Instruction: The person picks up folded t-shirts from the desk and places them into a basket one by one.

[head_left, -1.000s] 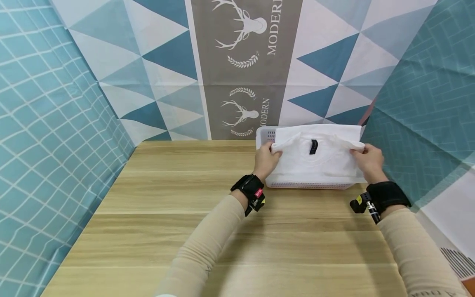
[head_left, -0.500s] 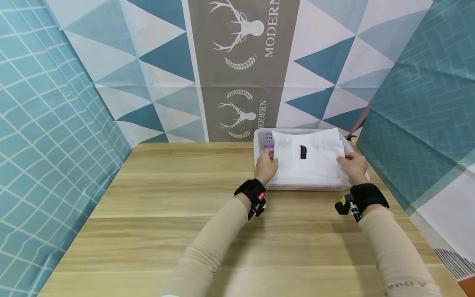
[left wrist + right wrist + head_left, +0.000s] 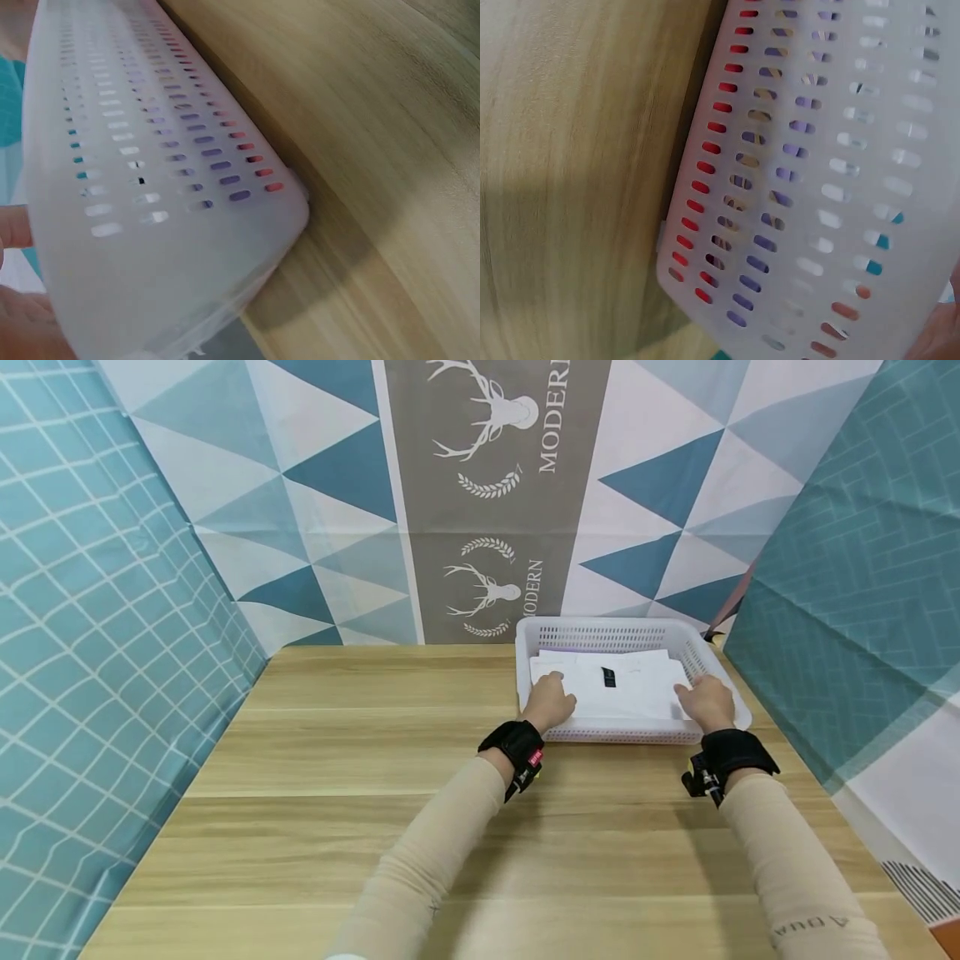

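A folded white shirt (image 3: 637, 681) with a small black label (image 3: 608, 677) lies inside a white perforated plastic basket (image 3: 600, 733). My left hand (image 3: 550, 702) reaches over the basket's front wall and rests on the shirt's left end, thumb spread away from the fingers. At the shirt's right end, my right hand (image 3: 708, 702) rests the same way, its thumb pointing left. In the left wrist view, part of the left hand (image 3: 26, 326) shows past the basket wall (image 3: 150, 277). Skin of the right hand (image 3: 937, 330) shows beside and through the slots in the right wrist view. The fingertips are partly hidden.
Red, purple and tan layers show through the slots of the basket (image 3: 900, 247), under the white one. The basket stands at the back right of the wooden table (image 3: 360, 793), close to the patterned back cloth (image 3: 487, 510) and the teal side cloth (image 3: 855, 577).
Both hands have lowered the white shirt into the basket and moved closer together. Their grip on its edges has loosened, and the basket's back wall has come into sight.
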A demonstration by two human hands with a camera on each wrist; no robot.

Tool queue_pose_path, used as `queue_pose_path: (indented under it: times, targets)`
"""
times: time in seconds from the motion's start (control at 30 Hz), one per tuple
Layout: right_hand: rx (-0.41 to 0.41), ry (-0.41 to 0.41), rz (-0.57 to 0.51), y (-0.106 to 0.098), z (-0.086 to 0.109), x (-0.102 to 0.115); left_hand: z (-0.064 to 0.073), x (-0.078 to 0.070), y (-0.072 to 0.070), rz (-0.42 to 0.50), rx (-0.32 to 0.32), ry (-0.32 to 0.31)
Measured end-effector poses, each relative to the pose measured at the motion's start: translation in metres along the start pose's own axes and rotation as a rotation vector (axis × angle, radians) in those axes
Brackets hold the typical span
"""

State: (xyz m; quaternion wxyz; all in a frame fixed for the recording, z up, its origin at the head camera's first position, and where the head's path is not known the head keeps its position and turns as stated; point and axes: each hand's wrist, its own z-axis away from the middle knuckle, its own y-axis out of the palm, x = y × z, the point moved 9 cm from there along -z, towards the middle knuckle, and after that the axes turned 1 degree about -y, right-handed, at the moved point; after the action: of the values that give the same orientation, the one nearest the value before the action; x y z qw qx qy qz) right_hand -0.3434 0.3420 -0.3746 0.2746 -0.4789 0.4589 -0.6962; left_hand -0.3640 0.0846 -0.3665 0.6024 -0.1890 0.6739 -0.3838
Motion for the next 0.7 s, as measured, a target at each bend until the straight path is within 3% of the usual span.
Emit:
queue_pose_path:
  times: [0.07, 0.2, 0.3, 0.4, 0.53, 0.7]
  targets:
    - [-0.003, -0.021, 0.007, 0.001, 0.004, 0.005, 0.003, -0.004, 0.003, -0.039, 0.03, 0.028]
    - [0.038, -0.148, 0.084, 0.008, 0.016, 0.025, 0.01, -0.011, 0.011, -0.175, 0.115, 0.092]
    - [0.159, -0.264, 0.142, 0.02, 0.027, 0.043, 0.015, -0.012, 0.02, -0.306, 0.201, 0.092]
    - [0.312, -0.331, 0.165, 0.035, 0.034, 0.056, 0.018, -0.009, 0.026, -0.409, 0.266, 0.052]
    - [0.434, -0.353, 0.233, 0.048, 0.038, 0.06, 0.018, -0.004, 0.033, -0.49, 0.309, 0.001]
    - [0.482, -0.308, 0.312, 0.056, 0.034, 0.059, 0.014, -0.001, 0.039, -0.545, 0.32, -0.032]
